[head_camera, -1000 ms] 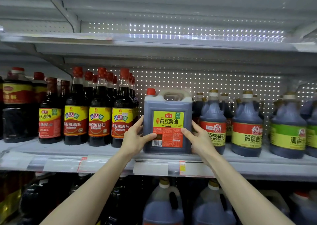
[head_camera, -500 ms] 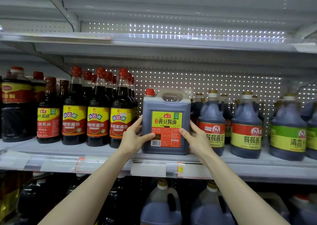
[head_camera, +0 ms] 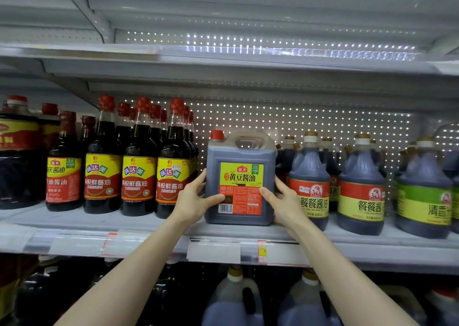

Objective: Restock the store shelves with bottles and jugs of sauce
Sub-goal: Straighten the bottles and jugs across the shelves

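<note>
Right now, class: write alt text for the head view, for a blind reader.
The left hand and right hand hold a square jug of dark sauce upright on a store shelf, between red-capped bottles on its left and round jugs on its right.

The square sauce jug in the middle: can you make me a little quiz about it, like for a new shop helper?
1. True or false: the left hand and right hand both grip the jug.
2. Its cap is: A red, B gold, C green?
3. Which side of the jug are the tall red-capped bottles?
Key: 1 true; 2 A; 3 its left.
</note>
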Demonstrator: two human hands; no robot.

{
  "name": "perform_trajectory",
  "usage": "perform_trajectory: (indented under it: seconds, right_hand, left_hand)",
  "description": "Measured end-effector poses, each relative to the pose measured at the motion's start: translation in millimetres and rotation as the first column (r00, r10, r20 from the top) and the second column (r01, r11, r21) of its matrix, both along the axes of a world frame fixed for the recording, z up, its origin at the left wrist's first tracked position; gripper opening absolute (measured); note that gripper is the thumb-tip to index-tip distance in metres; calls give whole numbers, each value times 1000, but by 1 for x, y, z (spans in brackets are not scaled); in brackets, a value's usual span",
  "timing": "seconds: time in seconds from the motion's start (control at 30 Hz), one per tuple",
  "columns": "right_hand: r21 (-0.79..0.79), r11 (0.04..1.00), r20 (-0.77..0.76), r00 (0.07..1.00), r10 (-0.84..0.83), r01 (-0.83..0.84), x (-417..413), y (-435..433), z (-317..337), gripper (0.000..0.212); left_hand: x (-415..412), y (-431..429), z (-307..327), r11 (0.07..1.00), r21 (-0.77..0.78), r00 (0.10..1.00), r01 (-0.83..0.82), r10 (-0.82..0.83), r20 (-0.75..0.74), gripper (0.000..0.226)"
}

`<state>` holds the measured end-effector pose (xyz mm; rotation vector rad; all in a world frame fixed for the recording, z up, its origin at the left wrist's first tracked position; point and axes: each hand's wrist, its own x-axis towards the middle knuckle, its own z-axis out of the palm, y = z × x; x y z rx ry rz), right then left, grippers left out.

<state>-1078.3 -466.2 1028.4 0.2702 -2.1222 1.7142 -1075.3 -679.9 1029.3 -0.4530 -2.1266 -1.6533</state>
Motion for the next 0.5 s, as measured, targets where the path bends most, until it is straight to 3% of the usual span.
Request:
perform_trajectory:
  seconds: [0.5]
  right_hand:
    - [70, 997, 9, 999, -37, 36, -15, -2, 2, 65]
  left_hand:
    - [-12, 2, 5, 1000, -18, 999, 9, -8, 39, 80]
